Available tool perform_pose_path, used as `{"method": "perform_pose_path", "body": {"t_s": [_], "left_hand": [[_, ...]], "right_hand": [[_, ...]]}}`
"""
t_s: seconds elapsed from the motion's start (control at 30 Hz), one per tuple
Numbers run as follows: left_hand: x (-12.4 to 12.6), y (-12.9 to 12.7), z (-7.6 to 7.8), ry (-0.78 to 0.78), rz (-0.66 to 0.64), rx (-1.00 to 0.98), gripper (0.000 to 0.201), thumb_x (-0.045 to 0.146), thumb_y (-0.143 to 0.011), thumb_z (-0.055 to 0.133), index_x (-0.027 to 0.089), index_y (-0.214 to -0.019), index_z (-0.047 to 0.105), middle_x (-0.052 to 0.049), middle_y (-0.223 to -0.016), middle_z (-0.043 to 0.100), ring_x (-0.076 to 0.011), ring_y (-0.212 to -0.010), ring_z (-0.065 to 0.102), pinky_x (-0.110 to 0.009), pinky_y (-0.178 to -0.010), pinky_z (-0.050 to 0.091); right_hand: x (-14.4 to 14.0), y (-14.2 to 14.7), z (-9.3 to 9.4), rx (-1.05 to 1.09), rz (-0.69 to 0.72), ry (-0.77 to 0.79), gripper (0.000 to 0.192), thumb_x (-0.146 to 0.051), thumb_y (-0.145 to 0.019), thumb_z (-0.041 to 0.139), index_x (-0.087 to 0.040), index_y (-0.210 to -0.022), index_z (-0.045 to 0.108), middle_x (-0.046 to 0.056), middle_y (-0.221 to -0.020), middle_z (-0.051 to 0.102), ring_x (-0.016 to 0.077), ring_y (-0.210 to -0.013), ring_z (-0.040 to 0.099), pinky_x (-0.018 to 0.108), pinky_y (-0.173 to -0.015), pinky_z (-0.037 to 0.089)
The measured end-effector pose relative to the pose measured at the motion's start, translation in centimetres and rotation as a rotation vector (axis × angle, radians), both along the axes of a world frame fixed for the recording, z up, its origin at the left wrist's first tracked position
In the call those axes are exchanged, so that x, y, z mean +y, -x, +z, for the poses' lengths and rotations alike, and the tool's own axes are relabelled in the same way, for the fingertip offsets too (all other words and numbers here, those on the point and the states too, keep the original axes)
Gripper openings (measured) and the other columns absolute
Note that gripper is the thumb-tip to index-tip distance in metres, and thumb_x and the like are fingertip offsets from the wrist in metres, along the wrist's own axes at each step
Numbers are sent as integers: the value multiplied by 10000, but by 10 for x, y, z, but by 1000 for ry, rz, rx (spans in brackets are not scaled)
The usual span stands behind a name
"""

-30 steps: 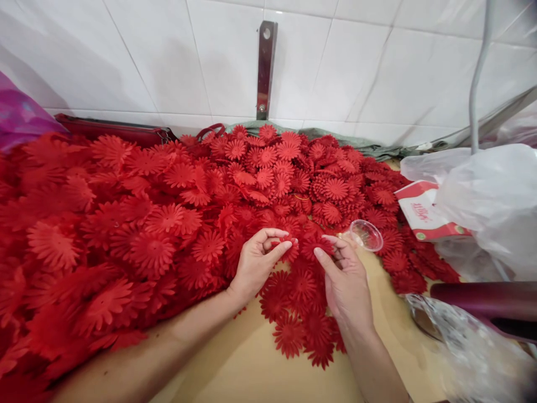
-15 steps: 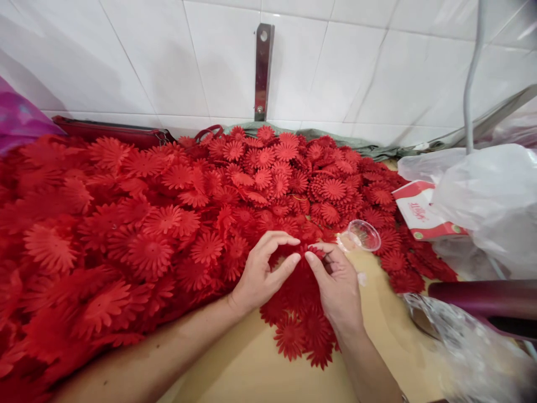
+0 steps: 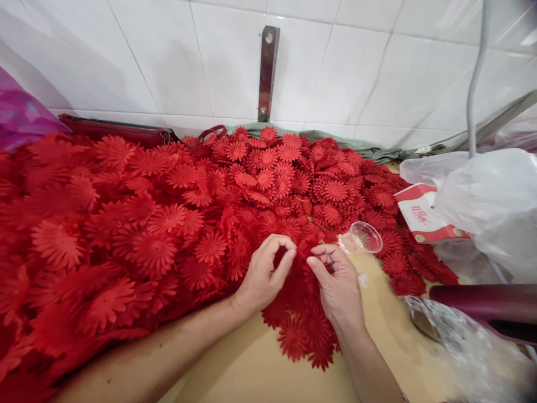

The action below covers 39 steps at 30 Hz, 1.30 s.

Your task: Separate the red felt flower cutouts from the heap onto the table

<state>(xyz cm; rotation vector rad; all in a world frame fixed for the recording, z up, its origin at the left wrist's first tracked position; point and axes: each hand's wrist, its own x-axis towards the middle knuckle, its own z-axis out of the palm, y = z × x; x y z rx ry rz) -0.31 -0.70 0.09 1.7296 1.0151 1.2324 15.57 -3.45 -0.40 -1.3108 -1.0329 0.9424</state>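
The red flowers [image 3: 155, 252] lie in a big heap on the tan tabletop [image 3: 235, 364]. The heap fills the left side and runs along the far edge, next to the tiled wall [image 3: 230, 61]. A small bunch of darker red flowers [image 3: 293, 336] sticks out from the heap toward the near edge, below the two hands.

The left hand [image 3: 266, 274] and the right hand [image 3: 339, 285] are over the front of the heap, near each other but not touching. The left thumb and pointing finger curl into a ring, with their tips very close. The right thumb and pointing finger are close too, and the other right fingers are bent. Red petals are right behind the fingertips, so one cannot tell if either hand is pinching a flower.

It looks like small finger work with the flowers, done one little piece at a time. The next move seems to call for light, careful tips, because the petals look thin and might bend. It also calls for good looking, since red on red is hard to see.

A clear round dish [image 3: 366, 237] sits just past the right hand, by the heap. Closer to the right edge are a red and white box [image 3: 423, 215] and a cloudy white bag [image 3: 495, 196].
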Motion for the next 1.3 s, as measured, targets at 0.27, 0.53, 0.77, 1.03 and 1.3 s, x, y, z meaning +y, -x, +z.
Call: {"method": "perform_pose_path", "body": {"t_s": [0.27,0.53,0.77,1.03,1.3], "left_hand": [[4,3,-2,-156,316,34,275,215,-966,569,220,-1241,582,-130,-1407,487,-240,-1352,469,-432,-1140,401],[-4,0,3,-134,-4,99,271,281,-932,649,196,-1189,647,-119,-1213,660,-233,-1173,608,-405,-1050,477],[4,-1,-2,52,41,-103,114,268,-948,633,192,-966,716,-56,-1008,726,-166,-967,665,-295,-925,504],[6,0,-6,298,23,-206,307,409,-843,749,169,-728,595,22,-723,572,-114,-704,500,-235,-697,426],[6,-2,-1,354,-131,-339,181,334,-802,791,173,-875,750,-26,-895,750,-155,-853,656,-264,-842,510]], "right_hand": [[5,-1,-5,92,-59,10,277,-449,-853,730,-234,-1017,668,0,-884,676,148,-807,594,289,-780,481],[2,1,-2,72,35,31,353,-373,-805,785,-251,-1105,645,19,-962,714,176,-877,665,332,-842,545],[-3,8,7,-83,-4,-42,298,-339,-811,773,-242,-1069,659,42,-1079,687,184,-958,647,366,-928,534],[-6,6,10,-327,22,-243,270,-265,-888,712,-310,-1153,684,32,-1162,594,166,-983,622,372,-973,501],[0,3,6,-232,52,-169,78,-307,-899,698,-268,-947,745,47,-1141,660,206,-1136,606,389,-1016,457]]}}
